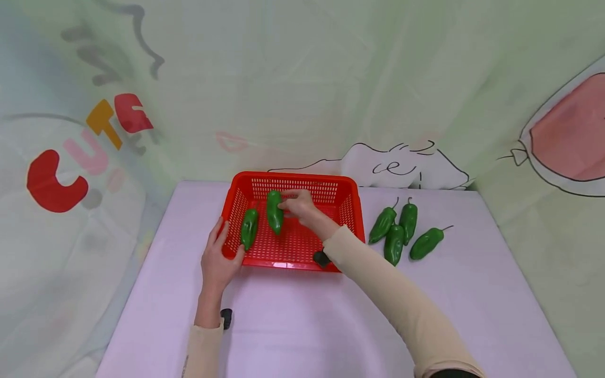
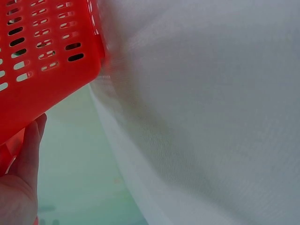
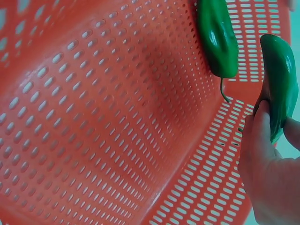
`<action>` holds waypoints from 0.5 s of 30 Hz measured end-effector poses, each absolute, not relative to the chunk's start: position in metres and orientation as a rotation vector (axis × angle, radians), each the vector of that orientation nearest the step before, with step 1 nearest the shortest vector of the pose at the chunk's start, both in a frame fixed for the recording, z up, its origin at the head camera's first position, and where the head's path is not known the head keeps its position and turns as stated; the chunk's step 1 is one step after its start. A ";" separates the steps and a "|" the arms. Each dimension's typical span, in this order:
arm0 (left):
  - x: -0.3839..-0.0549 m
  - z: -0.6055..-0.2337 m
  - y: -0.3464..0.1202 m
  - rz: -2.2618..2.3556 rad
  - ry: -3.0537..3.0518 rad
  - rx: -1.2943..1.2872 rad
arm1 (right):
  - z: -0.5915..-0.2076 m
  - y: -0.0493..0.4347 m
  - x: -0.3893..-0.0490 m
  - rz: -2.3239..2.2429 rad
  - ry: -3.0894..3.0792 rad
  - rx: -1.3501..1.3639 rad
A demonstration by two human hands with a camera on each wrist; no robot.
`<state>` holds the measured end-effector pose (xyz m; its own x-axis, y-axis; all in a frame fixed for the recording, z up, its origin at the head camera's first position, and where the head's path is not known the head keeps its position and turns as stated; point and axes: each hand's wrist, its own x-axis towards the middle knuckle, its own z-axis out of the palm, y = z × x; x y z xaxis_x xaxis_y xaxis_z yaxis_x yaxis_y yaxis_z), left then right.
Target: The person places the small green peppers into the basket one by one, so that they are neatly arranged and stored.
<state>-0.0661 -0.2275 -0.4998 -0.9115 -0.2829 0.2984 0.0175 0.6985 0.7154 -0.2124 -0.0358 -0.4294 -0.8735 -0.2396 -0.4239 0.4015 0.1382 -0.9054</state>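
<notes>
A red plastic basket (image 1: 302,265) with slotted walls stands toward the back of the table. Inside it, along the left wall, lies one green pepper (image 1: 249,229), its thin stem showing in the right wrist view. My right hand (image 1: 299,206) reaches in over the basket and pinches a second green pepper (image 1: 274,212) between thumb and fingers, seen close in the right wrist view (image 3: 279,86). At the front left corner my left hand (image 1: 219,262) grips the basket's rim, thumb on the near side and fingers along the left side.
Several green peppers (image 1: 394,244) lie loosely grouped on the pale table (image 1: 293,320), right of the basket. One more pepper (image 1: 427,243) sits slightly apart at their right. A printed cloth backdrop (image 1: 302,94) rises behind and beside the table.
</notes>
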 end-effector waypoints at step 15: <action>-0.065 -0.498 -0.227 -1.067 -2.517 0.205 | -0.449 -0.059 -0.216 -1.593 2.020 0.030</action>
